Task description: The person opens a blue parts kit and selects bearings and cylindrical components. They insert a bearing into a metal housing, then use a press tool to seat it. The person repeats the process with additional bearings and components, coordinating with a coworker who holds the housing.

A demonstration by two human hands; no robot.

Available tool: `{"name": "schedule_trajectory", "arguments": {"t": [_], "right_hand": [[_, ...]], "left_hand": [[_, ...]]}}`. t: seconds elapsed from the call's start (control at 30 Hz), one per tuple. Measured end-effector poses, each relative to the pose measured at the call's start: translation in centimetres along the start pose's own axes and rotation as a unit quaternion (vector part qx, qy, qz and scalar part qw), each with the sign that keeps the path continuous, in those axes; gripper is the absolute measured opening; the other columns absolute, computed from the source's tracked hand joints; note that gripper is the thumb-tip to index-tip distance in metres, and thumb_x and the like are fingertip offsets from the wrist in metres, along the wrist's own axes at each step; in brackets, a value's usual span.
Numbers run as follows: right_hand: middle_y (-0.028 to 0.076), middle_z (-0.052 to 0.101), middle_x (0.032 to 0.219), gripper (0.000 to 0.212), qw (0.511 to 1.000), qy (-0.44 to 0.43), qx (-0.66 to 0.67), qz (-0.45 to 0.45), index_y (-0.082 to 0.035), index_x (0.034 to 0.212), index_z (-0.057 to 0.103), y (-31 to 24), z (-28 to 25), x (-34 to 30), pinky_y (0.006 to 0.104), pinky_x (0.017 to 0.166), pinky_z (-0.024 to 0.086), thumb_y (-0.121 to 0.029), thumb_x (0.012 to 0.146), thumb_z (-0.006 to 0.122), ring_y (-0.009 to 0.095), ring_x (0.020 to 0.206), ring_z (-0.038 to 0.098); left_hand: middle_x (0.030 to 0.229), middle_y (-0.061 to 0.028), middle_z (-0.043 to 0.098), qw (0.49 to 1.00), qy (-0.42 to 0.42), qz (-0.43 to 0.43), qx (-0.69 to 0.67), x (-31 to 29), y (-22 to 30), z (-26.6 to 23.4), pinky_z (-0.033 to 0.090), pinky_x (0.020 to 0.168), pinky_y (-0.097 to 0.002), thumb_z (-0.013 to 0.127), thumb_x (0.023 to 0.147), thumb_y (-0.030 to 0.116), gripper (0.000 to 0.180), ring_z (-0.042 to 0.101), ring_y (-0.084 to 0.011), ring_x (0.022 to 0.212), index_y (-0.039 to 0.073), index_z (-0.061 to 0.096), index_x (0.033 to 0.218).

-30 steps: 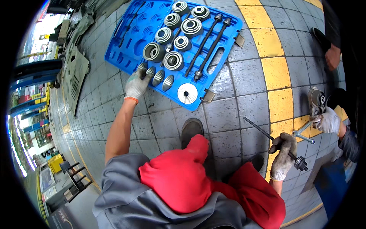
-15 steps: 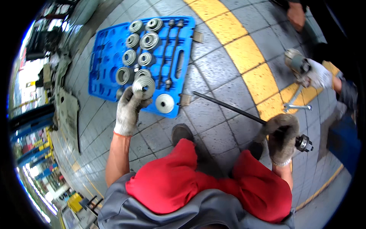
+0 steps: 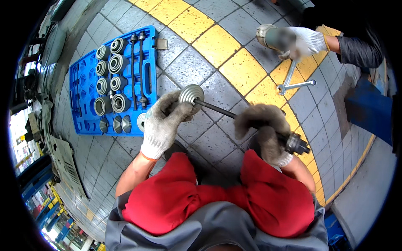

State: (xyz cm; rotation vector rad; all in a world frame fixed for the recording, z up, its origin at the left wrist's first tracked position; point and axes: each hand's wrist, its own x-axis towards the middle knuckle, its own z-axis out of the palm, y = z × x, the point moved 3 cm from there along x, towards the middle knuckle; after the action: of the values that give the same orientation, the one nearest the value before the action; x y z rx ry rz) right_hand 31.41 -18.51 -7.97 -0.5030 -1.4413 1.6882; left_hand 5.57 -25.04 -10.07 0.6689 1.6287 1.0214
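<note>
Left grip on stepped disc, right grip around black rod

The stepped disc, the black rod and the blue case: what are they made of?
The stepped disc looks like bare metal, with silvery, shiny ridges. The black rod is probably steel, perhaps coated: dark, slim, straight. The blue case seems plastic, with moulded hollows.

From my seat I saw two wrenches meeting at the right edge of the yellow stripe on the tiled floor. A blue metal base stood toward the floor's right edge; a pale slotted panel lay toward its left.
</note>
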Motion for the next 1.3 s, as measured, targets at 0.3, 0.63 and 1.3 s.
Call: {"name": "schedule_trajectory", "arguments": {"t": [0.3, 0.63, 1.3], "right_hand": [[0.025, 0.055, 0.143, 0.054, 0.958, -0.043, -0.281, -0.039, -0.002, 0.149, 0.053, 1.5, -0.7, 2.1, 0.0459, 0.102, 0.055, -0.029, 0.104, 0.068, 0.038, 0.123, 0.065], [0.022, 0.050, 0.158, 0.100, 0.975, -0.060, -0.167, 0.133, -0.002, 0.162, 0.039, 3.4, 0.1, 0.6, 0.0472, 0.119, 0.044, -0.026, 0.082, 0.093, 0.037, 0.145, 0.052], [0.013, 0.072, 0.103, 0.058, 0.976, -0.046, -0.193, -0.089, -0.005, 0.124, 0.067, -3.6, -1.3, 1.7, 0.0401, 0.078, 0.058, -0.043, 0.085, 0.088, 0.027, 0.092, 0.068]], "left_hand": [[0.111, -0.0152, 0.077, 0.992, -0.108, -0.044, -0.059, -1.6, 1.7, 3.9, 0.063, 0.080, -0.0302, 0.075, 0.100, 0.006, 0.043, 0.075, -0.0165, 0.092, -0.009, 0.062, 0.138], [0.115, -0.0103, 0.076, 0.984, -0.178, 0.005, 0.002, -1.9, 2.3, 5.5, 0.060, 0.089, -0.0300, 0.082, 0.096, 0.016, 0.045, 0.071, -0.0121, 0.102, -0.001, 0.067, 0.135], [0.116, -0.0186, 0.076, 0.948, -0.137, 0.125, 0.258, -0.3, 0.0, 3.8, 0.059, 0.092, -0.0367, 0.070, 0.102, 0.015, 0.038, 0.074, -0.0220, 0.107, -0.003, 0.064, 0.135]]}}
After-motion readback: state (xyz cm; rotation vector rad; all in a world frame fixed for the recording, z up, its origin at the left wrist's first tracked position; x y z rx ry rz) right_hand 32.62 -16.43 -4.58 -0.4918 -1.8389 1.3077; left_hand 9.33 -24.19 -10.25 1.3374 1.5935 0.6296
